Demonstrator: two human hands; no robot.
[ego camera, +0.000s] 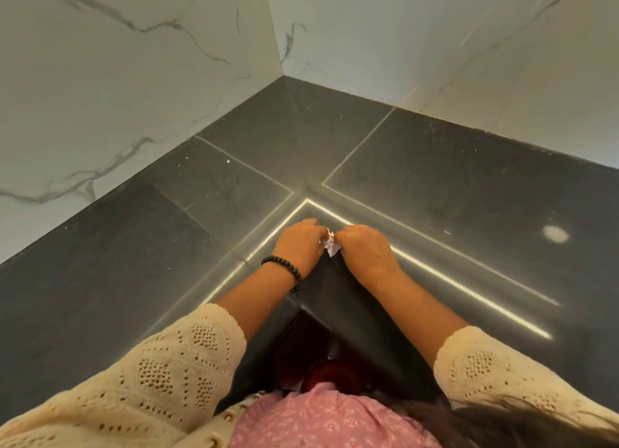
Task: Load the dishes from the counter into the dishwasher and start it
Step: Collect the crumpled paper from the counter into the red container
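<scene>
Pinching a small crumpled white wrapper [330, 243] between them, the fingers of both hands curl tight around its edges, the left hand [298, 245] on one side and the right hand [363, 251] on the other, knuckles up and nearly touching. What the wrapper holds cannot be told; only a wrinkled scrap of white with faint print shows between the two fists. The hands hang over the inner corner of a dark counter [469, 193], right above the point where two bright edge strips [469, 280] meet in an angle. A black bead bracelet [284, 268] circles the left wrist. Both forearms are bare up to cream crochet sleeves [174, 374] that fill the lower corners of the view. Between the arms a dark opening [341, 317] drops below the counter edge, and a deep red rounded thing [331, 375] sits low in it, too shadowed to name. A pink flowered top [321, 421] and a strand of dark hair [502, 421] show at the bottom edge. The counter runs in large dark slabs with thin pale joints, dotted with a few white specks and one pale round spot [556, 234] to the right. White marble-patterned walls [134, 62] with grey veins rise behind it and meet in a corner. No dishes or dishwasher racks can be made out from this angle.
</scene>
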